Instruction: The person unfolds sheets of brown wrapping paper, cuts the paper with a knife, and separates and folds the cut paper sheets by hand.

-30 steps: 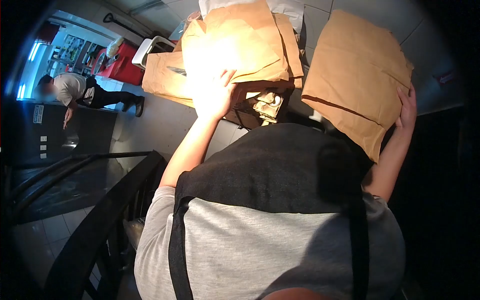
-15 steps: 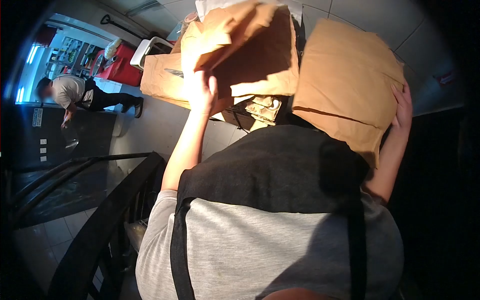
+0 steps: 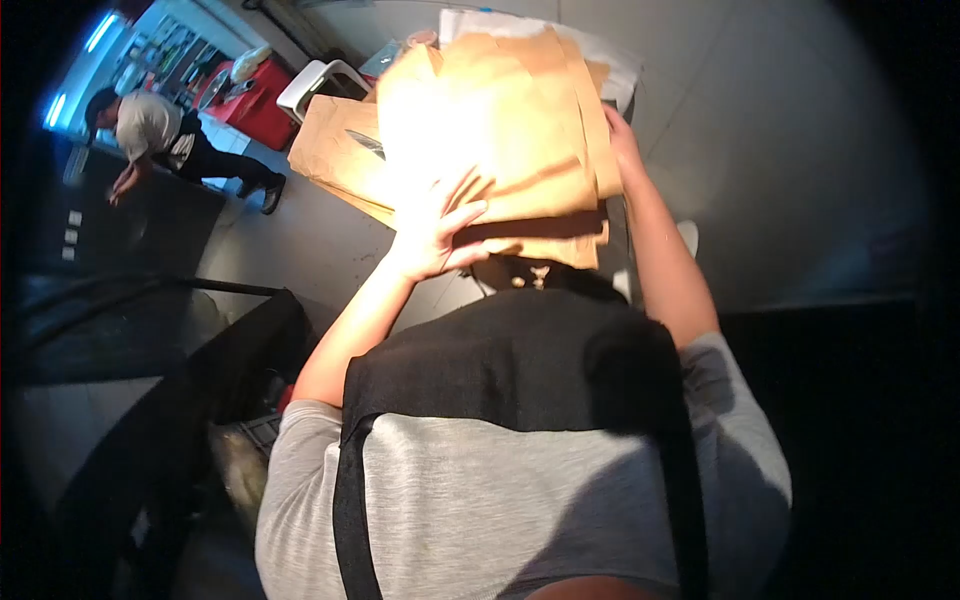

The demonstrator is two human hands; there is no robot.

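Note:
A pile of brown paper bags lies in front of me, its middle washed out by bright light. My left hand rests against the near left side of the pile, fingers spread and thumb apart. On the far right edge, my right hand grips a brown paper bag that lies over the others; its fingertips are partly hidden behind the paper. Another folded brown paper piece sticks out to the left, with a dark slit-like opening in it.
White sheet material shows behind the pile. A white chair and a red container stand to the left. Farther left, a person in a cap bends over a dark counter. A dark railing runs at lower left.
My right hand has brought its brown paper bag left, from beside the pile onto it. My left hand has lowered from the raised paper to the pile's near side.

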